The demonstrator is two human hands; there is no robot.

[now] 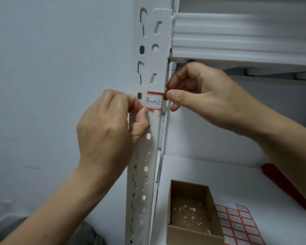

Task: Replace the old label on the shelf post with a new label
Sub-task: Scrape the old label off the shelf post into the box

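A white perforated shelf post point(149, 50) runs upright through the middle of the view. A small white label point(153, 101) with red bands and blue handwriting lies across it at mid height. My left hand point(108, 128) pinches the label's left end between thumb and forefinger. My right hand point(198, 92) pinches its right end at the post's corner, with the other fingers curled. I cannot tell whether the label is stuck down along its whole length.
A white shelf beam point(237, 36) crosses above my right hand. On the lower shelf point(219, 170) stand an open cardboard box point(193, 213) with paper scraps inside, a sheet of red-bordered blank labels point(237, 225) and a red object point(286, 186) at the right. A white wall is on the left.
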